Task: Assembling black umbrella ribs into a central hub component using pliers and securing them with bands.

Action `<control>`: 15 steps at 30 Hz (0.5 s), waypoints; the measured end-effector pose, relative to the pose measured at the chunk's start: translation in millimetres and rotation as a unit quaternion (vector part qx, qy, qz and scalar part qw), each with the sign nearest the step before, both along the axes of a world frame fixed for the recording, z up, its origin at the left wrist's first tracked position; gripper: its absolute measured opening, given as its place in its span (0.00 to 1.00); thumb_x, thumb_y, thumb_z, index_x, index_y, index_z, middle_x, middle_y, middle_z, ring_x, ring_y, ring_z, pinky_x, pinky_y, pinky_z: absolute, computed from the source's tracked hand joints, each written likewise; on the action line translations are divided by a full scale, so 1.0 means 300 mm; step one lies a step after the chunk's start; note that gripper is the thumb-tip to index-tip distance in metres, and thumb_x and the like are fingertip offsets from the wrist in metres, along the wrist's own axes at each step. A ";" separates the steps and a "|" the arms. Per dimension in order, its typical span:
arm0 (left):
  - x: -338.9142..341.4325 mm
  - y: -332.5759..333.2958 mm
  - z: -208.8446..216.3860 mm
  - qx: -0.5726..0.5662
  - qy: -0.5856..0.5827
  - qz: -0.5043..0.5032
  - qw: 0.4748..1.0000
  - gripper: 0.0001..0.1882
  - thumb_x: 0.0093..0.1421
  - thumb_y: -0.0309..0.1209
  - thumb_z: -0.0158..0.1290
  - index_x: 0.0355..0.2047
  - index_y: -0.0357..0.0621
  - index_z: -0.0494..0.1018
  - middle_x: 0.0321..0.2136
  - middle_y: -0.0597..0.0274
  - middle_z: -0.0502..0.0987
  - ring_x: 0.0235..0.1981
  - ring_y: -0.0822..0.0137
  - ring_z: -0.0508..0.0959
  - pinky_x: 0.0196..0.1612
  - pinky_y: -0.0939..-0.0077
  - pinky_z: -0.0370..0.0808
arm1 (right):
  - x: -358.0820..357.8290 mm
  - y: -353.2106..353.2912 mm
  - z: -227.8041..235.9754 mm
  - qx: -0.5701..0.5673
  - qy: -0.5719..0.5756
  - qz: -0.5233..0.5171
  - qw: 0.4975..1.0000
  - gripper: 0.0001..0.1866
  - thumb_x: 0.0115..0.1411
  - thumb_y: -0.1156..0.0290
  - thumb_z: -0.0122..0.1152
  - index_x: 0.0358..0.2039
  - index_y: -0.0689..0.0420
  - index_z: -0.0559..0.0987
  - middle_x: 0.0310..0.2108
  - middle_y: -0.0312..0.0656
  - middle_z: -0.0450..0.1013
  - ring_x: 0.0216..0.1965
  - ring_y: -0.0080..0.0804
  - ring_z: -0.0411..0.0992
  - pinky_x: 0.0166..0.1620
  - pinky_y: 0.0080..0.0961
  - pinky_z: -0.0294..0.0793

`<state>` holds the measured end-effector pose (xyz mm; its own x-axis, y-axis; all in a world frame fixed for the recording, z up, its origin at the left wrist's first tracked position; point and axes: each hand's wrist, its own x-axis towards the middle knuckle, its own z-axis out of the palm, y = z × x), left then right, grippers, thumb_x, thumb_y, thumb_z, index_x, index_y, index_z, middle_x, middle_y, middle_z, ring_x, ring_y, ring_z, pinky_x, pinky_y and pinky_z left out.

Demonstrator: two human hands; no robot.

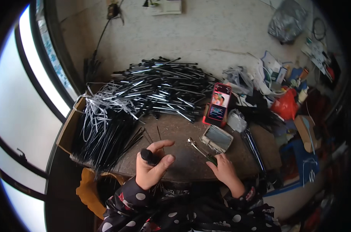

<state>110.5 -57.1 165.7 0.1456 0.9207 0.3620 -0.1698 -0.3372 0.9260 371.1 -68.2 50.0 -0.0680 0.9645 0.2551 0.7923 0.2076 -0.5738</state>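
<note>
My left hand (154,164) is raised over the table's near edge. Its thumb and forefinger are apart, while the other fingers curl round a black piece with a rounded end (147,155); most of that piece is hidden. To the right, my right hand (225,172) grips a slim tool with a shiny metal head and a dark green handle (200,149). The tool's head points up and left over the table. Just beyond it lies a shallow rectangular tray (230,141) with a grey inside.
A large heap of black rods (164,85) covers the table's back. At left, thin black rods (94,143) fill a cardboard box, with white strips (98,106) on top. A red-framed phone (218,102) leans upright. Bags and clutter, including a red bag (285,105), crowd the right.
</note>
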 end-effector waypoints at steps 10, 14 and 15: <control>0.048 -0.010 0.001 0.211 0.328 0.034 0.920 0.18 0.48 0.38 0.64 0.31 0.36 0.73 0.18 0.63 0.70 0.18 0.74 0.70 0.23 0.81 0.66 | 0.038 -0.026 -0.142 -0.005 -0.186 -0.096 0.978 0.22 0.54 0.59 0.59 0.41 0.64 0.70 0.36 0.47 0.66 0.44 0.48 0.65 0.45 0.37 0.66; 0.132 0.009 0.000 0.469 0.400 0.003 0.788 0.25 0.47 0.46 0.62 0.34 0.36 0.73 0.19 0.62 0.71 0.20 0.65 0.72 0.27 0.73 0.72 | -0.025 0.011 -0.157 0.142 -0.059 -0.003 0.988 0.26 0.56 0.54 0.55 0.45 0.64 0.70 0.37 0.47 0.69 0.42 0.45 0.67 0.46 0.37 0.67; 0.165 0.007 -0.003 0.502 0.360 -0.089 0.781 0.27 0.47 0.49 0.60 0.36 0.36 0.73 0.24 0.59 0.73 0.26 0.62 0.74 0.33 0.68 0.73 | -0.069 0.013 -0.118 -0.010 0.204 0.066 0.977 0.27 0.59 0.51 0.51 0.47 0.63 0.69 0.38 0.48 0.71 0.42 0.42 0.69 0.46 0.35 0.68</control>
<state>160.0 -55.1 164.9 0.7383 0.1678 0.6533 0.1466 -0.9853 0.0874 350.4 -64.4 14.5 -0.0894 0.9592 0.2681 0.4643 0.2782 -0.8409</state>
